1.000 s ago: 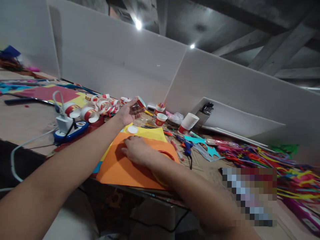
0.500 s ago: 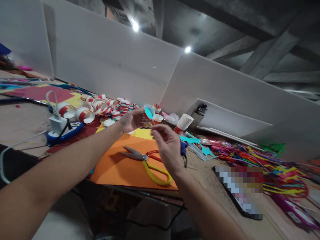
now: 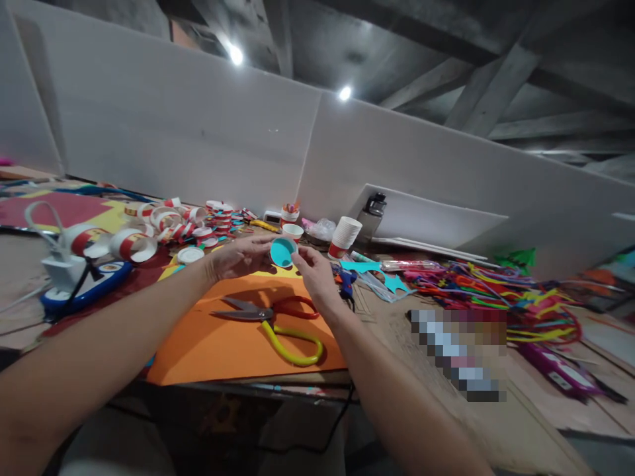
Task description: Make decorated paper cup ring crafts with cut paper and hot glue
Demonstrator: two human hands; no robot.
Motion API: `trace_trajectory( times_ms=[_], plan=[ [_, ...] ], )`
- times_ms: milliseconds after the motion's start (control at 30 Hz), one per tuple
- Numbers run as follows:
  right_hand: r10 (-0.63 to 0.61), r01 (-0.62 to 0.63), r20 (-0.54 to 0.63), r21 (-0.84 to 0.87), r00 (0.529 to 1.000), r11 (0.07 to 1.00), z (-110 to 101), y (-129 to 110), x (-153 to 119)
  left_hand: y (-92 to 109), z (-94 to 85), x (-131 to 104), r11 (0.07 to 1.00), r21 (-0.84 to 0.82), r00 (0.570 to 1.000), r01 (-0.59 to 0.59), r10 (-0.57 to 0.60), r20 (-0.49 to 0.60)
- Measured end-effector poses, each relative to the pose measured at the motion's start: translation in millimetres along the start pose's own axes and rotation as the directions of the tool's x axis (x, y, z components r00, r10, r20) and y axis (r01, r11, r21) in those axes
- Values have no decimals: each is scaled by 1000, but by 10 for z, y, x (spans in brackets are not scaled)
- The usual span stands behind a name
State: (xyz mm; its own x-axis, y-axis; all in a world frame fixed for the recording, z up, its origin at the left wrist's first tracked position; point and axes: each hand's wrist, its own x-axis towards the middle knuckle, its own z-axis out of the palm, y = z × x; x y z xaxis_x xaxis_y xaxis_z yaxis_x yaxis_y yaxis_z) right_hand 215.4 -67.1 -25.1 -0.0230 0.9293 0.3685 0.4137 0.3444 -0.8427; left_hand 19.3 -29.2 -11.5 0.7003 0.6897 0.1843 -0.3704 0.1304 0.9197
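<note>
A small white round piece with a turquoise disc inside is held up between my two hands. My left hand grips its left edge with bent fingers. On its right edge, the thumb and fingertips of my right hand are closed. Below them, scissors with one red and one yellow handle lie with blades parted on an orange sheet. Just behind the held piece stands a white paper cup.
Cut cup rings and a blue-and-white power strip lie left. Stacked cups and a dark bottle stand behind. Coloured pipe cleaners, a pixelated flat object and a purple device are right.
My right hand has moved up to the round piece and now grips its edge. The piece sits lower and faces me more. The whole view has shifted right.
</note>
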Motion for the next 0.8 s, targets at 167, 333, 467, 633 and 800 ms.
trace_trajectory(
  times_ms=[167, 333, 467, 633, 800],
  plan=[
    [-4, 15, -98, 120, 995, 993, 18, 59, 49, -32, 2, 49, 997, 68, 994, 32, -24, -105],
    [19, 0, -92, 209, 996, 978, 35, 47, 44, -105, 4, 101, 956, 293, 974, -17, 82, -212],
    [-29, 38, -121, 73, 992, 997, 58, 3, -9, -163, 58, 120, 800, 593, 921, -93, 295, -254],
    [-130, 133, -126, 20, 984, 991, 82, -56, -64, -184, 125, 107, 624, 768, 876, -144, 442, -195],
    [22, 0, -88, 246, 996, 969, 102, -18, -25, -203, 134, 108, 715, 684, 905, -143, 374, -202]
  ],
)
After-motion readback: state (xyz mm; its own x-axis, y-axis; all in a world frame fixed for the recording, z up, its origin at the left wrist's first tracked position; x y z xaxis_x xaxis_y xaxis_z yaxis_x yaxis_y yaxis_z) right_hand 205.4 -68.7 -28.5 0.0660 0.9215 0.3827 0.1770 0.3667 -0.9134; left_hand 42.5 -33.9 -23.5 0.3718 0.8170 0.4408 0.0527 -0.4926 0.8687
